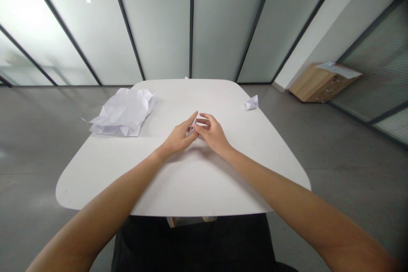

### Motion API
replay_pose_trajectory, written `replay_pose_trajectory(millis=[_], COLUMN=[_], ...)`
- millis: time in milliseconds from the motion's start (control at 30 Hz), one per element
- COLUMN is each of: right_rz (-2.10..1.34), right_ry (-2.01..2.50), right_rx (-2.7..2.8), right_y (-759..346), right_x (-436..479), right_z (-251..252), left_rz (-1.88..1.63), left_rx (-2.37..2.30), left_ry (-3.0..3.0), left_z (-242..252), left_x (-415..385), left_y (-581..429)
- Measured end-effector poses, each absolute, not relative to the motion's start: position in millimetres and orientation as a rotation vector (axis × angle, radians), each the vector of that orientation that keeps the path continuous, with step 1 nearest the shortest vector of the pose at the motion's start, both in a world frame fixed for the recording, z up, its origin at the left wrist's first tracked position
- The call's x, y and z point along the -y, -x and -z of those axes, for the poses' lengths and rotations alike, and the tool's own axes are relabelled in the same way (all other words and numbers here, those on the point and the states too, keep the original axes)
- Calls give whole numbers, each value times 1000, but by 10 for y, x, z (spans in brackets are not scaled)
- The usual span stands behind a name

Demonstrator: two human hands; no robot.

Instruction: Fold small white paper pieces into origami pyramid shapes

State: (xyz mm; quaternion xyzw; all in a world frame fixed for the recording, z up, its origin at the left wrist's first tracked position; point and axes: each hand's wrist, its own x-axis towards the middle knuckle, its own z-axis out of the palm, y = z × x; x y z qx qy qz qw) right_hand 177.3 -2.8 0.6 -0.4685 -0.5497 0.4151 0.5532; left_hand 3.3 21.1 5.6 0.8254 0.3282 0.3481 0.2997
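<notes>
Over the middle of the white table, my left hand [182,135] and my right hand [213,132] meet at the fingertips. Between them is a small white piece of folded paper [192,125], mostly hidden by the fingers. My left fingers and thumb close on it from the left. On its right side, the thumb and fingers of my right hand pinch it, with the other fingers bent and slightly apart.
A stack of creased white paper [124,112] lies at the table's left back edge. A small folded paper [251,103] stands near the right edge of the white table [178,187]. A wooden cabinet [320,83] is on the floor at the right, beyond the table.
</notes>
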Motion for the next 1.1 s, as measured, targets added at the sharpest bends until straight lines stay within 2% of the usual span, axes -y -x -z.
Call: replay_pose_trajectory(millis=[300,500,633,967,1100], right_rz=[-1174,-1306,-1337,-1458,-1394], right_ry=[1055,961,950,914,955], right_rx=[1173,1171,1141,1092,1049], right_y=[-1813,-1761,-1715,-1677,-1764], right_x=[26,53,70,110,42], right_z=[-128,-88,-62,-72,-26], left_rz=[-920,-963,-985,-976,-984], left_rx=[-764,-1208,-1280,-1294,-1110], left_ry=[-2088,-2309,-2376,-2416,-2320], left_z=[-21,-76,-110,-104,-99], left_x=[-304,-257,-196,-166,-205], left_y=[19,-25,-58,-62,-38])
